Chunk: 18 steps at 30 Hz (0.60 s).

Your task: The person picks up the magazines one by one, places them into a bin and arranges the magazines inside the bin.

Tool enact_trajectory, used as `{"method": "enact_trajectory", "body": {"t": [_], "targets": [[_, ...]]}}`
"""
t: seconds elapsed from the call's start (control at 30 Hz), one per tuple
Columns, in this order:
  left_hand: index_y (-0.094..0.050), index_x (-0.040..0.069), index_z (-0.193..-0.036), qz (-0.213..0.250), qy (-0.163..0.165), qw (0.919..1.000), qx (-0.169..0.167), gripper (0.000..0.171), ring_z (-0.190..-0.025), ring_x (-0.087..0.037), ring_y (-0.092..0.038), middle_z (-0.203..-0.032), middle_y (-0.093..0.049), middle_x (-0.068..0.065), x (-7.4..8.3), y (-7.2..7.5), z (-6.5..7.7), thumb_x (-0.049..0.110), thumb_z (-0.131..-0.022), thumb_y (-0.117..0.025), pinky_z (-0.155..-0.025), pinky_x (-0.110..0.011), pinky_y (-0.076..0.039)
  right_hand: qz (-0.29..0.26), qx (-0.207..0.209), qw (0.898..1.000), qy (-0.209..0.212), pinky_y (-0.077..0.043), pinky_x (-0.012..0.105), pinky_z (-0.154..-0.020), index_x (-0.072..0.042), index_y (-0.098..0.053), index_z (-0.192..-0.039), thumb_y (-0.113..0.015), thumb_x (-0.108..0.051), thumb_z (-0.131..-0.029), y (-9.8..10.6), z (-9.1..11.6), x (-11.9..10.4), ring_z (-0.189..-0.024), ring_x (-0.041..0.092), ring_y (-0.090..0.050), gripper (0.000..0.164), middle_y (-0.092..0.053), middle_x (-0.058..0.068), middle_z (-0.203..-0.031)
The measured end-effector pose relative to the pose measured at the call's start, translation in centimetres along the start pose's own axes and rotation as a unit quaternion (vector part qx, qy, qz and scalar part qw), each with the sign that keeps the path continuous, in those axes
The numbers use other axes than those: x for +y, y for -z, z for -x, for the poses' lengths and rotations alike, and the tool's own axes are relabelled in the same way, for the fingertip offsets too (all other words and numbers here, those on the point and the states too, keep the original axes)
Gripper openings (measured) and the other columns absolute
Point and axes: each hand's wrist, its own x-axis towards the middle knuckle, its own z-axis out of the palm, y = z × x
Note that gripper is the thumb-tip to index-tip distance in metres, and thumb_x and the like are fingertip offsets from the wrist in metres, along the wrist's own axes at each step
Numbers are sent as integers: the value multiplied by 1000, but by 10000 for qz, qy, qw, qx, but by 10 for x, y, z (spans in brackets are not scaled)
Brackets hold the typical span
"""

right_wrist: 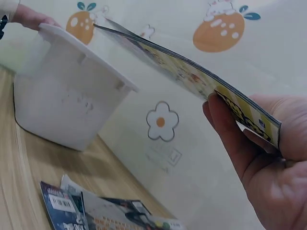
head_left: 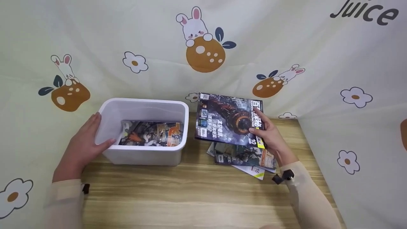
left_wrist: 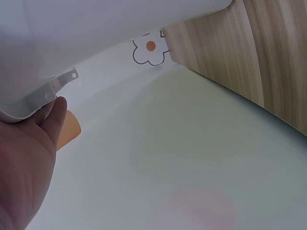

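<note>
My right hand [head_left: 270, 135] pinches a dark-covered magazine [head_left: 227, 119] by its right edge, thumb on the cover and fingers beneath. In the right wrist view the held magazine [right_wrist: 192, 72] is seen edge-on, raised above the table. Below it lies a loose pile of magazines [head_left: 244, 156]. To the left stands a white plastic bin [head_left: 144, 156] with another magazine [head_left: 152, 133] inside. My left hand [head_left: 84, 144] grips the bin's left rim, thumb over the edge. Its fingers [left_wrist: 57, 120] show under the rim in the left wrist view.
The wood-grain table [head_left: 178, 197] extends in front of the bin and pile. A pale curtain [head_left: 159, 31] printed with rabbits, oranges and flowers rises behind the table and along both sides, close to the bin's back.
</note>
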Motion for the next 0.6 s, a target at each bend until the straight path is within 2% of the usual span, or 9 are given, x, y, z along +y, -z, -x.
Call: {"method": "enact_trajectory", "body": {"t": [0.23, 0.4, 0.6], "targets": [[-9, 10, -179, 15, -159, 9998, 96, 114, -167, -51, -14, -183, -13, -22, 2, 0, 1, 63, -100, -72, -122, -85, -21, -154, -236, 9995, 134, -67, 43, -94, -24, -33, -176, -70, 15, -99, -27, -7, -5, -120, 28, -74, 94, -56, 18, -156], [-8, 13, -179, 15, -99, 9999, 89, 115, -167, -50, -13, -184, -11, -20, 2, 0, 1, 65, -99, -72, -121, -86, -20, -128, -321, 9993, 154, -68, 43, -93, -24, -35, -175, -72, 13, -99, -46, -14, -5, -119, 29, -75, 92, -57, 19, -157], [-7, 15, -179, 66, -54, 9999, 80, 115, -168, -49, -11, -185, -9, -18, 0, 0, 0, 67, -99, -71, -121, -86, -19, -150, -366, 9992, -15, -69, 45, -90, -29, -36, -175, -74, 10, -99, -70, -20, -6, -112, 32, -76, 93, -59, 24, -149]]}}
